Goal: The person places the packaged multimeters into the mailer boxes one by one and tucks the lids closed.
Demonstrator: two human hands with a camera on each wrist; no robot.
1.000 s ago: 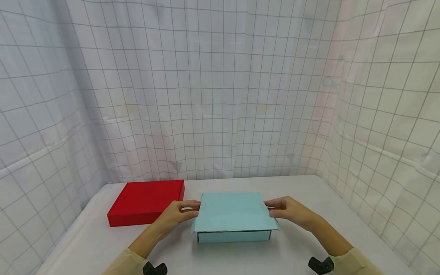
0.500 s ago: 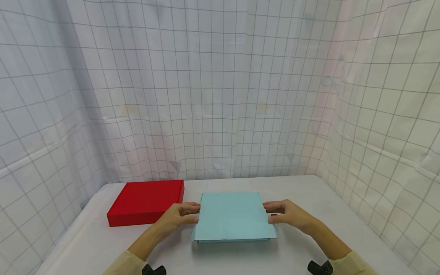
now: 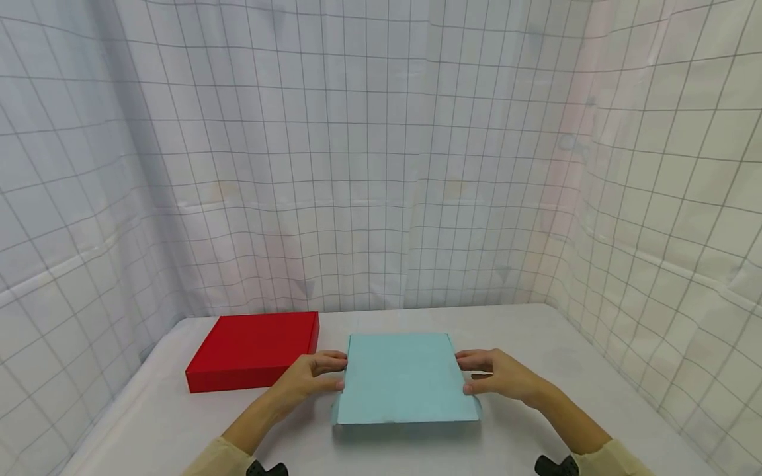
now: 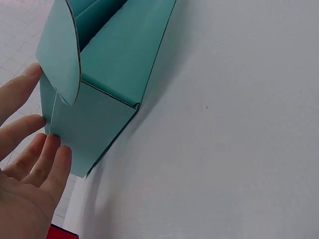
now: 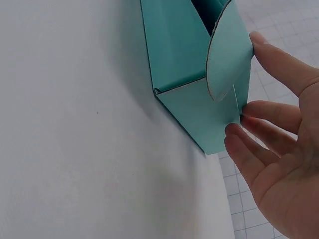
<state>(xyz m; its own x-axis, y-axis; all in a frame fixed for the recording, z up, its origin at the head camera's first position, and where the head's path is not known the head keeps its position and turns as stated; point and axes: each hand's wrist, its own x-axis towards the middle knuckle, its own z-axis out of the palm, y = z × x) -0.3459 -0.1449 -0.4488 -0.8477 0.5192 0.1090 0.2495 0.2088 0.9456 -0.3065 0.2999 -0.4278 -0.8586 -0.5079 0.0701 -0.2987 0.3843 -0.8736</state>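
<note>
A light blue cardboard mailer box sits on the white table, its lid tilted down over the front wall. Both wrist views show a gap beneath the lid. A rounded left side flap hangs outside the box's side wall, and the right flap does likewise. My left hand is at the left side, its thumb touching the lid edge and its fingertips against the side. Mirroring it, my right hand has its thumb at the lid's right edge, with fingertips touching the side wall. The fingers look relaxed.
A closed red box lies on the table at the back left, behind my left forearm. White gridded curtains hang round the back and sides. The white tabletop extends to the right.
The blue lid's front edge has come down and toward me, covering the front wall in the head view. Both hands have slid slightly nearer along the sides. The red box has not moved.
</note>
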